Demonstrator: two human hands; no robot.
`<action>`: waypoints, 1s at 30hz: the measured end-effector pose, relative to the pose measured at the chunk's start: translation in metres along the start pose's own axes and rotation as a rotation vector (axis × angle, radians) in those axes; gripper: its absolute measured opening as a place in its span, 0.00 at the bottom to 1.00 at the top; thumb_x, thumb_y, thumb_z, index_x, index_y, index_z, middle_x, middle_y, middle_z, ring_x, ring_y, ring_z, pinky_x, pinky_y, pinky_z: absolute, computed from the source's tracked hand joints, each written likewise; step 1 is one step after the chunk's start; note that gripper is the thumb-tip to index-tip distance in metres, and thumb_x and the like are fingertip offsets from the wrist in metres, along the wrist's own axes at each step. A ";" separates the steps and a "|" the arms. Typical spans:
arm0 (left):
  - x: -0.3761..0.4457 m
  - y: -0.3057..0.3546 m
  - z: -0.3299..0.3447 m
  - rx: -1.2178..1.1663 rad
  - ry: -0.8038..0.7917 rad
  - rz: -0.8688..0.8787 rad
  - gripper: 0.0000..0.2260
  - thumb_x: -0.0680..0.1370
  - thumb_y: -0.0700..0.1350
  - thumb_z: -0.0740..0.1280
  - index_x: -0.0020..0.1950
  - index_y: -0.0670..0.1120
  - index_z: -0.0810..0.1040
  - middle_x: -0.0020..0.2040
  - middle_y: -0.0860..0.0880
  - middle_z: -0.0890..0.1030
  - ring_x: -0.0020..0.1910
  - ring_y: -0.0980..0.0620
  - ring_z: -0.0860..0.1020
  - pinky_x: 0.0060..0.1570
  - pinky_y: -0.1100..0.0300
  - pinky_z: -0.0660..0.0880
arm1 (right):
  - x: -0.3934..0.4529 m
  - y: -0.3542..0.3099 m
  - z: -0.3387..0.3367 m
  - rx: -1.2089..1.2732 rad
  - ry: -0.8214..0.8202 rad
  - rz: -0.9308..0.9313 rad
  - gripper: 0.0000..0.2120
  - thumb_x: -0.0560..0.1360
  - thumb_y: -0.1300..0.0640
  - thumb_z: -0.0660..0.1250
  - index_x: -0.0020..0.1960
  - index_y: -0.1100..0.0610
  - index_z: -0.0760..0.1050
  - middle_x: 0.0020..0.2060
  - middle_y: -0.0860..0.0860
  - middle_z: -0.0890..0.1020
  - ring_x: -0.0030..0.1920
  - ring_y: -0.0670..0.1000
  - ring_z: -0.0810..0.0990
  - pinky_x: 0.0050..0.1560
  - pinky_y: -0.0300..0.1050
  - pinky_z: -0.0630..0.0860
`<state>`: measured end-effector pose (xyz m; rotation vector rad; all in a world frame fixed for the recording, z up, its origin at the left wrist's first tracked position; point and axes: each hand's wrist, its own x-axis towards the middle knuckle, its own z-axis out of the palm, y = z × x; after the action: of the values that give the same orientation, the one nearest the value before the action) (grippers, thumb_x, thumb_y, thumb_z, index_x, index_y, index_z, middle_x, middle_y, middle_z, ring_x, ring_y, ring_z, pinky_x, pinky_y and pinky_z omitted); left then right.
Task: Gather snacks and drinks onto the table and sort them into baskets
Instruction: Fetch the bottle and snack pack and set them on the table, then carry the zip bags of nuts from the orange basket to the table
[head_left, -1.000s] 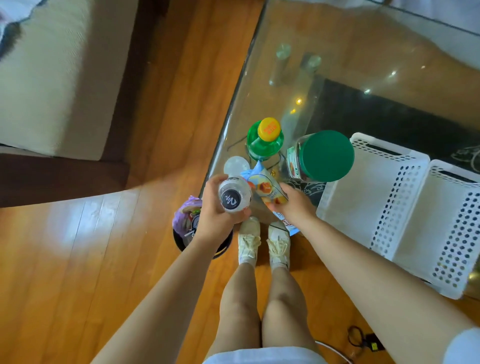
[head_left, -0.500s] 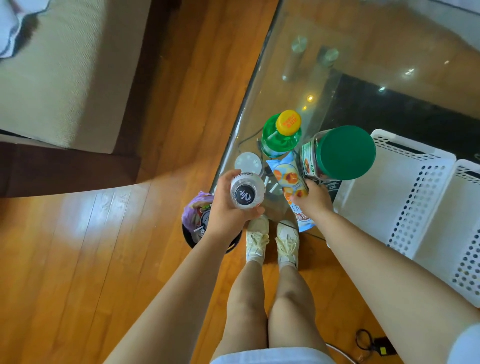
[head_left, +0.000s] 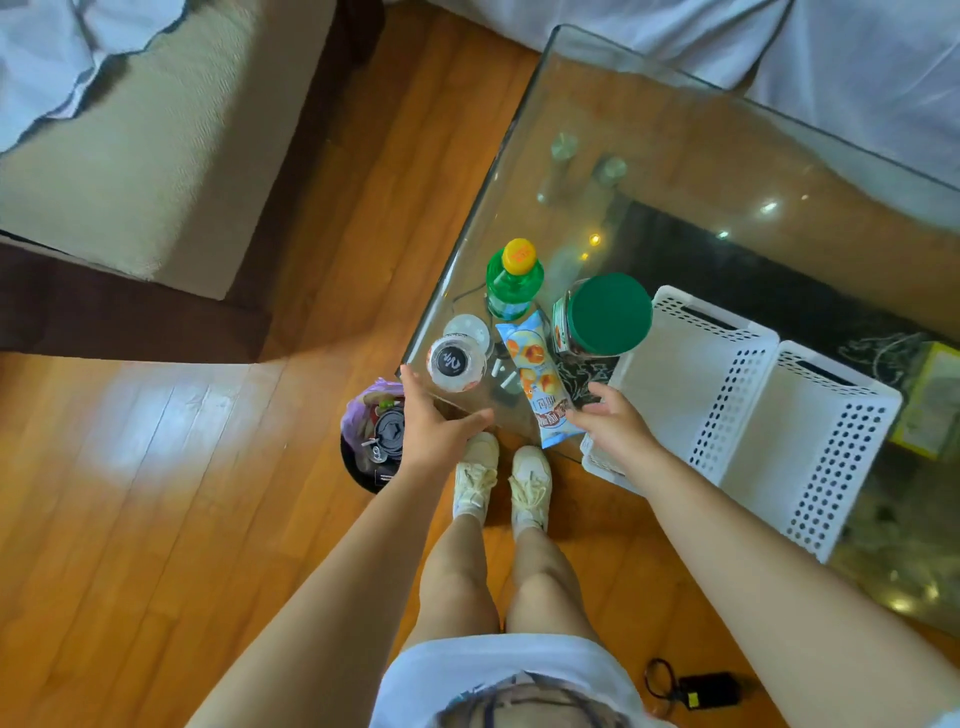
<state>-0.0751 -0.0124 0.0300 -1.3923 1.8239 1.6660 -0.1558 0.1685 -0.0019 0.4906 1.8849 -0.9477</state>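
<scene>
Fingers of the left hand (head_left: 434, 428) are spreading loose and straight just near the clear plastic bottle with the black cap (head_left: 456, 362), holding nothing; the thumb is reaching toward the snack side. The right hand (head_left: 613, 423) is hanging relaxed too, its fingertips (head_left: 574, 414) touching the near end of the pale blue snack packet printed with orange fruit (head_left: 537, 374), not gripping it.

The black cap is showing a white mark I cannot read. The packet is carrying red-brown lettering at its near end, too blurred to make out. The green bottle with the yellow-orange cap (head_left: 513, 283) has small writing on the cap, also unreadable. Right of it the clear jar with the broad dark green lid (head_left: 605, 317) is standing upright, its label mostly hidden.

All four are sitting at the near left corner of the glass-topped table (head_left: 675, 156), beside a second clear bottle with a pale cap (head_left: 466, 328). Two white perforated plastic baskets (head_left: 727, 374) are lying side by side to the right on the glass. A wooden plank floor (head_left: 156, 493) is spreading beneath, with a black waste bin lined in purple (head_left: 371, 436) just left of the person's white shoes (head_left: 501, 480), a beige sofa (head_left: 130, 156) at the far left, and a black charger with cable (head_left: 696, 686) at the near right.
</scene>
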 end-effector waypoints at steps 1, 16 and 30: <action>-0.011 0.001 -0.003 -0.023 0.007 -0.033 0.47 0.70 0.37 0.73 0.77 0.47 0.44 0.76 0.47 0.59 0.68 0.56 0.63 0.56 0.66 0.71 | -0.013 0.003 -0.007 0.015 -0.018 0.011 0.28 0.75 0.58 0.67 0.72 0.56 0.62 0.64 0.58 0.73 0.61 0.57 0.75 0.60 0.48 0.71; -0.183 -0.079 -0.094 -0.432 0.203 -0.336 0.05 0.79 0.41 0.62 0.52 0.44 0.76 0.34 0.48 0.77 0.29 0.53 0.71 0.29 0.64 0.69 | -0.153 0.015 -0.002 -0.230 -0.154 0.026 0.15 0.77 0.60 0.63 0.63 0.57 0.71 0.40 0.53 0.79 0.35 0.48 0.76 0.35 0.39 0.70; -0.343 -0.325 -0.196 -1.058 0.670 -0.617 0.05 0.80 0.40 0.61 0.54 0.43 0.74 0.36 0.47 0.76 0.31 0.52 0.70 0.30 0.61 0.67 | -0.259 0.001 0.267 -0.850 -0.444 -0.193 0.13 0.78 0.60 0.60 0.63 0.57 0.71 0.35 0.51 0.77 0.31 0.47 0.73 0.32 0.38 0.67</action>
<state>0.4215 0.0118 0.1528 -2.8077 0.3947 1.9560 0.1204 -0.0253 0.1541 -0.3864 1.7334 -0.2609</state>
